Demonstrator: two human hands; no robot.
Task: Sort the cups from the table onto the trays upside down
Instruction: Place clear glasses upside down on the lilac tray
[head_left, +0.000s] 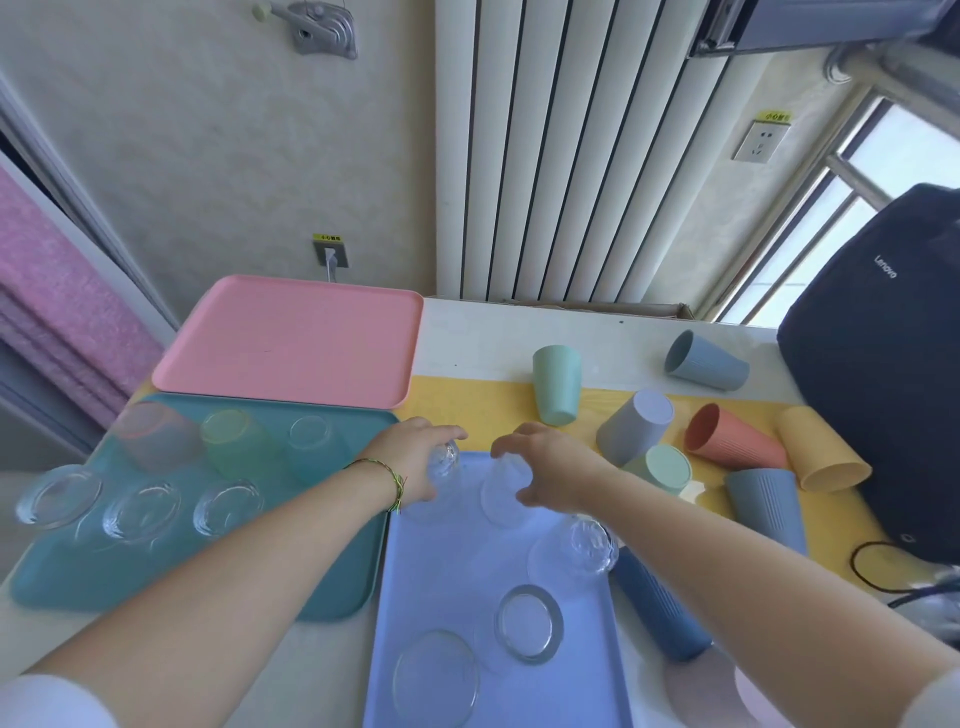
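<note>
1. Cups first, in the head view: a clear cup (444, 460) sits in our left hand (410, 457). The fingers and thumb are wrapped closely round its side, over the far left corner of the blue tray (447, 582).
2. Just right of that grip, our right hand (548, 465) arches over a second clear cup (501, 491). The fingers curl round its far side and the thumb round its near side, so the hand is half closed about the glass. We cannot tell whether this cup already rests on the tray.
3. Nearer to us than both grips, three more glass cups (530, 623) are on the blue tray. Through the clear glass we cannot tell which way up they stand.
4. Left of the left-hand grip, the teal tray (311, 577) holds six cups in two rows. Three clear ones are nearer us and three tinted ones farther off.
5. Beyond the teal tray, and farther away than either grip, lies the pink tray (291, 343).
6. Right of the right-hand grip, plastic cups are scattered over the yellow cloth (467, 410) and the table (493, 332).
   - A mint cup (556, 384) stands on end.
   - A coral cup (732, 436) and a yellow cup (821, 452) lie on their sides.
   - A dark blue cup (660, 608) lies along the blue tray's right edge.
7. Farther right still stands a black backpack (883, 364).
</note>
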